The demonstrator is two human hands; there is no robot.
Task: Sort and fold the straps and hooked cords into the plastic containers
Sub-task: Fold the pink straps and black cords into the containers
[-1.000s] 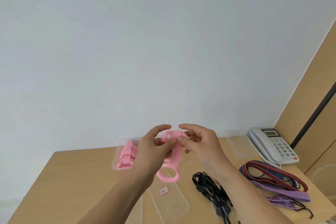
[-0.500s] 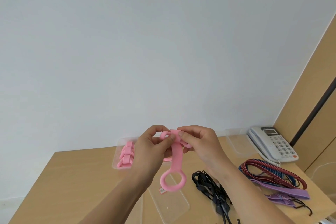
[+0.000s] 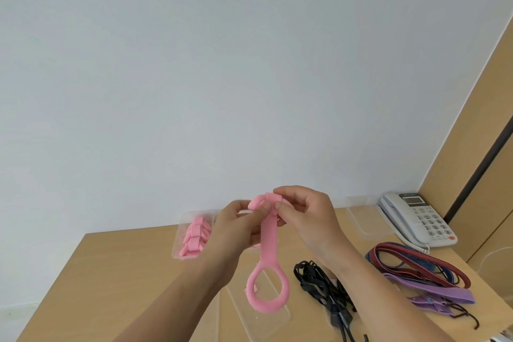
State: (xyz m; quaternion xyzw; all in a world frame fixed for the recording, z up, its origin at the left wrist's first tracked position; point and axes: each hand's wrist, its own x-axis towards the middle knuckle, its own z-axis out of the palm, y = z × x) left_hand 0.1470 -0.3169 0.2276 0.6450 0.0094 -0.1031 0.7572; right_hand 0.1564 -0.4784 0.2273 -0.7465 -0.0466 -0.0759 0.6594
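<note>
Both hands hold one pink strap point(image 3: 268, 247) up above the desk. My left hand point(image 3: 236, 233) and my right hand point(image 3: 305, 219) pinch its folded top end together, and its ring end hangs down free. Behind my left hand a clear plastic container point(image 3: 179, 241) holds several folded pink straps point(image 3: 194, 239). A tangle of black cords point(image 3: 322, 283) lies on the desk under my right wrist. Red and blue striped cords point(image 3: 410, 261) and purple straps with dark hooks point(image 3: 438, 297) lie at the right.
A clear lid or tray with a small red label point(image 3: 274, 322) lies below the hanging ring. Another clear container point(image 3: 361, 219) stands at the back beside a white desk telephone point(image 3: 416, 216). The wooden desk point(image 3: 111, 272) meets a white wall; a wooden panel rises at right.
The strap's ring end has unfolded from beside my left hand and now hangs straight down. Both hands have risen slightly and stay pinched on the strap's top.
</note>
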